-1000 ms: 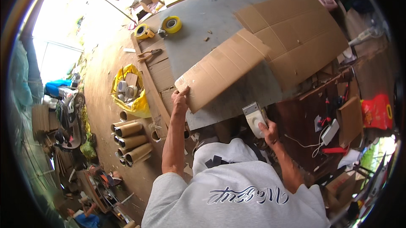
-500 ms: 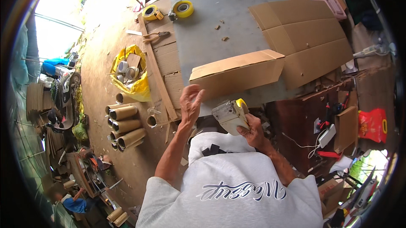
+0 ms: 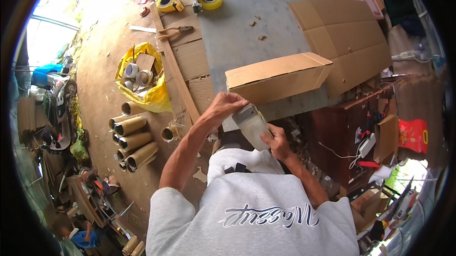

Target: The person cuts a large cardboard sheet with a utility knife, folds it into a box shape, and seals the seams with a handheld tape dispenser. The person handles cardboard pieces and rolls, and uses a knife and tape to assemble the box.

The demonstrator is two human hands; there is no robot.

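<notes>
My right hand (image 3: 280, 143) grips a pale tape dispenser (image 3: 253, 130) by its near end, just off the near edge of the grey tabletop (image 3: 237, 33). My left hand (image 3: 226, 106) is pinched at the dispenser's far end. What its fingertips hold, if anything, is too small to make out. Just beyond both hands, a long, narrow cardboard box (image 3: 280, 83) lies on the tabletop. Flattened cardboard (image 3: 349, 42) is spread out at the box's right.
Pliers (image 3: 178, 31), a tape roll (image 3: 166, 2) and a yellow tape roll with dispenser (image 3: 217, 4) lie at the far left. A yellow bag (image 3: 154, 98) and cardboard tubes (image 3: 135, 140) are on the floor. A brown cabinet (image 3: 332, 132) stands right; another person (image 3: 85, 238) is lower left.
My left hand has come right and closed at the dispenser's far end. My right hand has shifted slightly left, turning the dispenser more upright in the picture. The view has shifted slightly.
</notes>
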